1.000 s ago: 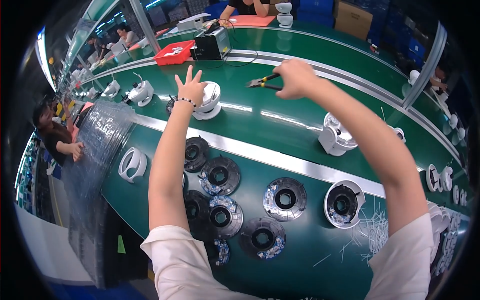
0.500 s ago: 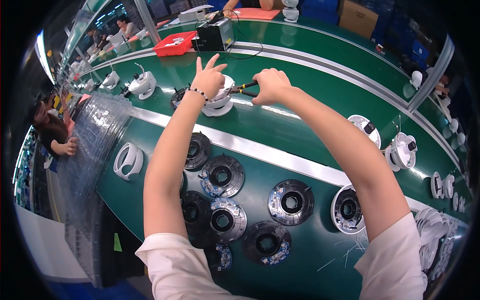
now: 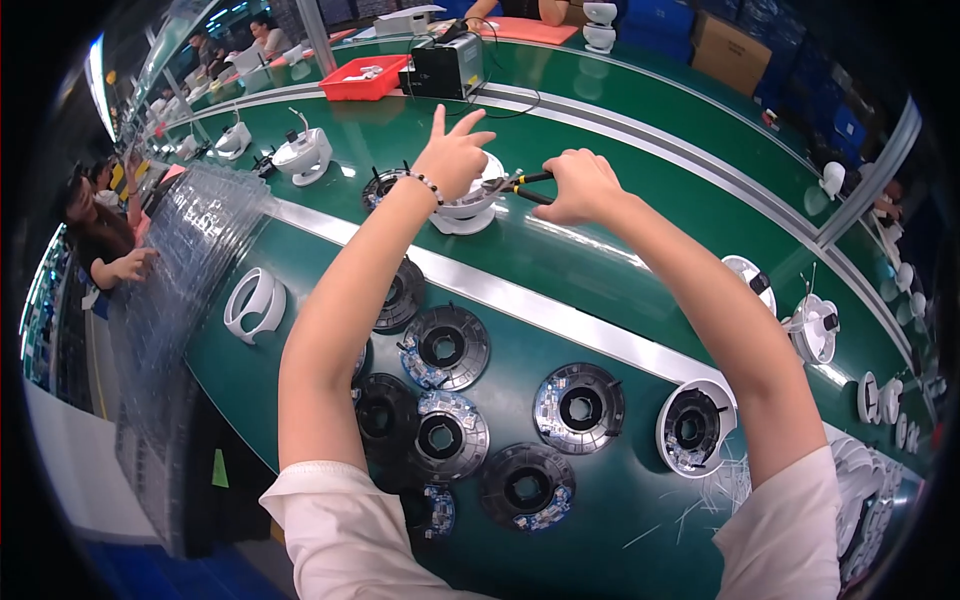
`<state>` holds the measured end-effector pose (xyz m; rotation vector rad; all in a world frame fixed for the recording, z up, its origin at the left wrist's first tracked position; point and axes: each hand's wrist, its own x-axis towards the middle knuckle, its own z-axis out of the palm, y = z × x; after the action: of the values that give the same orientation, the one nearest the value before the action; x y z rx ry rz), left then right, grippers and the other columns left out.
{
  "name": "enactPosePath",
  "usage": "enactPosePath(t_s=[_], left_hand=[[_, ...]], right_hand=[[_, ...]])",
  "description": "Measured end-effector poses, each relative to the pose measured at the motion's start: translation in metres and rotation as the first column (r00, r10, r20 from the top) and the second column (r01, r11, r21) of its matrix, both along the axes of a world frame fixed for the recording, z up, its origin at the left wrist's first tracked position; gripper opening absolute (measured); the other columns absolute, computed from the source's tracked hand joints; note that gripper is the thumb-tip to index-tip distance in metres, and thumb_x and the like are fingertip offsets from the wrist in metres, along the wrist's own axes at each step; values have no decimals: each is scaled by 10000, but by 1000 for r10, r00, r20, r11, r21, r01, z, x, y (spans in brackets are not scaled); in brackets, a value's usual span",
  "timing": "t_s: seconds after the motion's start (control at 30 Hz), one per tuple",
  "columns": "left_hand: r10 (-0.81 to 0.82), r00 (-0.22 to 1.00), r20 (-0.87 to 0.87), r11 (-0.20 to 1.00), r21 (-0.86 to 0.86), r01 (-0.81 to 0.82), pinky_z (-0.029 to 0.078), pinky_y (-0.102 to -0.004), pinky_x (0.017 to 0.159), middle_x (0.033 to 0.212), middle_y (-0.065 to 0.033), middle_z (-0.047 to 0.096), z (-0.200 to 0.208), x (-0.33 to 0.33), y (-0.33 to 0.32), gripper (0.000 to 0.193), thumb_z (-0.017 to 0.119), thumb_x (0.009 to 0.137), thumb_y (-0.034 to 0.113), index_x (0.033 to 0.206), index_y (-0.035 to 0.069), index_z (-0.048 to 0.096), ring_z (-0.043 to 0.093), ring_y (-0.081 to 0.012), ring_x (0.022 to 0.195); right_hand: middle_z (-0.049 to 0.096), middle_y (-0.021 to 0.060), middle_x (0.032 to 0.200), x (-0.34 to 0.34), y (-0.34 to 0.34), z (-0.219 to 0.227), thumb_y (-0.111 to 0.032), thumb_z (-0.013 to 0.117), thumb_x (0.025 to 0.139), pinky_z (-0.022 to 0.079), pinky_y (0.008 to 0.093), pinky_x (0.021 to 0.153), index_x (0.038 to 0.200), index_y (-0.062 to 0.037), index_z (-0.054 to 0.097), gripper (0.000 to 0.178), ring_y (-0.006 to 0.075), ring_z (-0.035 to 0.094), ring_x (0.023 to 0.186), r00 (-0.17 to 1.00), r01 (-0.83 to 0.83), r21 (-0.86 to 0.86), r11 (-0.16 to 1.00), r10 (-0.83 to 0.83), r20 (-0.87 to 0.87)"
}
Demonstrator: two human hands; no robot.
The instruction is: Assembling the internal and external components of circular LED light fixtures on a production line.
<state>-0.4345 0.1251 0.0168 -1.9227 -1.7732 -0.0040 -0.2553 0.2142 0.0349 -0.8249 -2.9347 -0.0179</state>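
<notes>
My right hand [image 3: 585, 187] grips a pair of pliers [image 3: 518, 181] with black and yellow handles. Their jaws reach into the open top of a white round housing [image 3: 465, 222] on its stand, on the green conveyor. Over that housing's left side is my left hand [image 3: 453, 163], three fingers stretched up and apart. Its thumb and index finger are mostly hidden; they seem pinched at the housing, on something I cannot make out. Just left of it, a black round part [image 3: 383, 188] lies partly behind my wrist.
Several black discs with circuit boards [image 3: 445, 347] lie on the near table. A white ring-shaped shell [image 3: 255, 305] sits left, a white bowl with a black disc [image 3: 692, 428] right. Beyond stand a red tray [image 3: 365, 80] and a black box [image 3: 447, 68]. Another person's hand [image 3: 133, 264] is far left.
The whole scene has shifted slightly in the picture as the view turned. Both hands stay at the same white housing, the pliers still in my right hand.
</notes>
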Motion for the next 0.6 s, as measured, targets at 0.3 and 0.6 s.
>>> enactPosePath(t_s=[0.3, 0.6], left_hand=[[-39, 999, 24, 998, 40, 38, 178, -623, 967, 1155, -22, 522, 12, 26, -5, 53, 618, 679, 112, 686, 134, 666, 307, -246, 1231], [-709, 622, 332, 659, 626, 416, 420, -393, 851, 685, -41, 646, 68, 193, -21, 94, 600, 758, 99, 833, 97, 656, 617, -174, 597]], right_hand=[[608, 132, 833, 34, -23, 18, -291, 645, 626, 492, 362, 716, 833, -54, 638, 314, 263, 591, 811, 995, 59, 54, 997, -63, 76], [606, 66, 791, 356, -102, 107, -234, 717, 614, 420, 214, 574, 1008, 0, 591, 475, 100, 518, 641, 861, 64, -158, 985, -135, -491]])
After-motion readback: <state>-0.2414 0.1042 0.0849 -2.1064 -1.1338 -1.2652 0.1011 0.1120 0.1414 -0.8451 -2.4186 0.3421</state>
